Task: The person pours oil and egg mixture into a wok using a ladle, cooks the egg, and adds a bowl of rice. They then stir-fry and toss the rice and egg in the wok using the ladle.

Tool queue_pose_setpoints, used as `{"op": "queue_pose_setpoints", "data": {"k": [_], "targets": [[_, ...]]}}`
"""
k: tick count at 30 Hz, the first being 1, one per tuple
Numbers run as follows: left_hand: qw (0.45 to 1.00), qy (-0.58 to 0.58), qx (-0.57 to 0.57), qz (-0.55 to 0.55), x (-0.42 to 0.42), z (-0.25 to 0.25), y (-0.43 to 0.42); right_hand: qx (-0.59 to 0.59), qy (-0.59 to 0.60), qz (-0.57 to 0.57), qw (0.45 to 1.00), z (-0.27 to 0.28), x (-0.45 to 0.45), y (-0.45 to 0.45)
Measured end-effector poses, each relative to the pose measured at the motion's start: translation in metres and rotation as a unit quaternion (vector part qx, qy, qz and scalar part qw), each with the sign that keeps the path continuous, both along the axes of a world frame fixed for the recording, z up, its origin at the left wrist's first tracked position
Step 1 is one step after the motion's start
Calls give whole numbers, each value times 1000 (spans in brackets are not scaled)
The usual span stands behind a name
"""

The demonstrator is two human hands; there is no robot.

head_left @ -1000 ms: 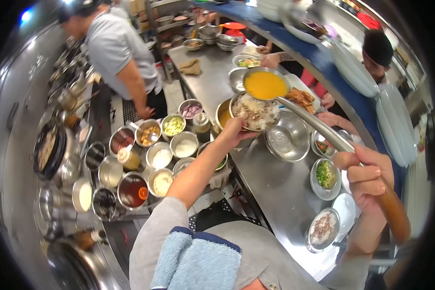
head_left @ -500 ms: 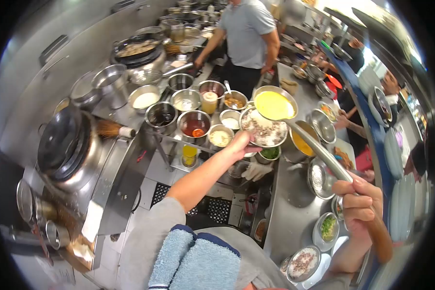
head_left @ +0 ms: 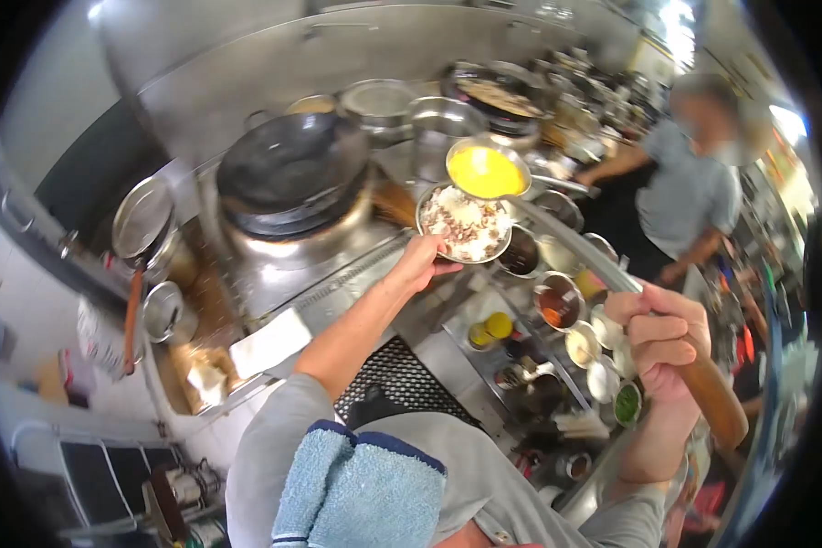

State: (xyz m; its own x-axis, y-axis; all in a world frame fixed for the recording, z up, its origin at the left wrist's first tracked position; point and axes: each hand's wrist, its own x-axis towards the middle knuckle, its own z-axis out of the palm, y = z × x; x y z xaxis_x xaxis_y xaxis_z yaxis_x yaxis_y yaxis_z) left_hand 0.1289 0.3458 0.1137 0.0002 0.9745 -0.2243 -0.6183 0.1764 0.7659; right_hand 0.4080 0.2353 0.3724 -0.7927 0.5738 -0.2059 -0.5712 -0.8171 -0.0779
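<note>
My left hand grips the edge of a metal bowl of white rice with brown bits that look like chopped meat. My right hand is wrapped round the wooden end of a long ladle. Bright yellow liquid, resembling beaten egg, fills the ladle's cup. That cup is level and overlaps the bowl's far edge in view; whether the two touch I cannot tell. Beyond the bowl, to the left, a dark wok sits on a round burner, with a bamboo brush at its right side.
Several sauce pots stand on a rack below the ladle. A strainer and a small pot are at the left. Another person stands at the back right. A black perforated mat covers part of the floor.
My view has swung left from the prep counter toward the wok. The bowl and the filled ladle have come along, still held in my left and right hands.
</note>
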Motion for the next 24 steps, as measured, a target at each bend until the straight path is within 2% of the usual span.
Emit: {"op": "queue_pose_setpoints", "data": {"k": [3,9,11,14,15,16,17,18,20,24], "targets": [[999,1,-9,40,-74,0,-17,-15,31,88,996,-17,-60,59],[985,12,-55,161,-139,-11,-90,-36,20,176,984,-51,-188,162],[976,9,-77,202,-143,-18,-114,-35,9,230,973,-77,-228,198],[950,-38,-117,287,-134,-30,-149,19,-14,320,947,-145,-284,257],[940,-42,-122,316,-129,-38,-159,128,-77,302,942,-170,-297,267],[929,-45,-127,344,-123,-45,-170,235,-136,278,921,-173,-311,263],[918,-45,-152,365,-117,-48,-181,336,-228,271,873,-169,-309,259],[904,-49,-160,392,-108,-50,-190,360,-253,260,860,-192,-321,270],[878,-65,-175,440,-92,-55,-205,468,-264,289,792,-227,-335,298],[850,-83,-142,500,-63,-70,-224,628,-308,266,664,-231,-334,325]]}}
